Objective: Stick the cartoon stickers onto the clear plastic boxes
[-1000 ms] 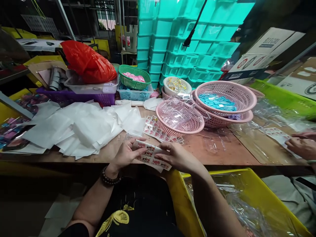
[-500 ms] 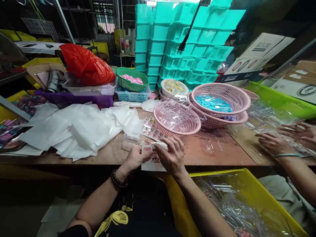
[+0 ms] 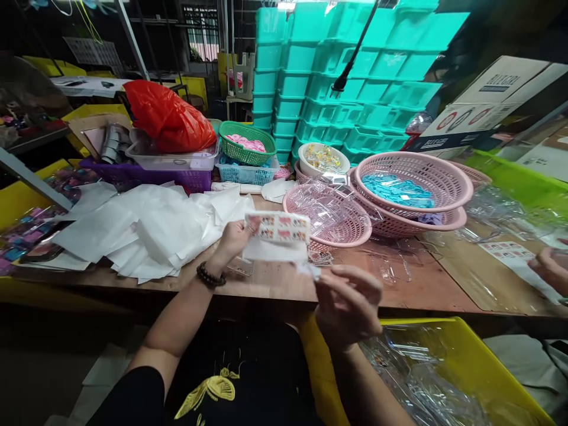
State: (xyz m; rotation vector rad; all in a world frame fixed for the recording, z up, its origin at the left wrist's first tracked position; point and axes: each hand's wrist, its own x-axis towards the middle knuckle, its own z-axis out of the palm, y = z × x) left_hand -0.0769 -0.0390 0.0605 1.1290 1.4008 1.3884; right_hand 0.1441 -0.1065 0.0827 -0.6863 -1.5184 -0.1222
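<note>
In my left hand (image 3: 235, 239) is the left edge of a sticker sheet (image 3: 284, 228), fingers closed on it. The sheet is held up above the table, with rows of small red and orange pictures. Plain white backing paper (image 3: 273, 251) hangs below the printed part. My right hand (image 3: 350, 302), lower and nearer to me, pinches a blurred whitish scrap (image 3: 309, 270) at the sheet's lower right corner; whether it joins the sheet I cannot tell. Behind the sheet, a clear plastic box (image 3: 242, 266) lies partly hidden on the table, and more stickers (image 3: 320, 258) show beside the basket.
White papers (image 3: 151, 228) are heaped at left. A pink basket (image 3: 361, 236) of clear packaging stands just behind my hands, with larger pink baskets (image 3: 461, 183) to its right. A yellow bin (image 3: 461, 337) is below the table edge. A co-worker's hand (image 3: 552, 269) is at far right.
The sticker sheet has risen and tilted up in my left hand. My right hand has moved down and right, toward me, with the whitish scrap. The view has shifted slightly left.
</note>
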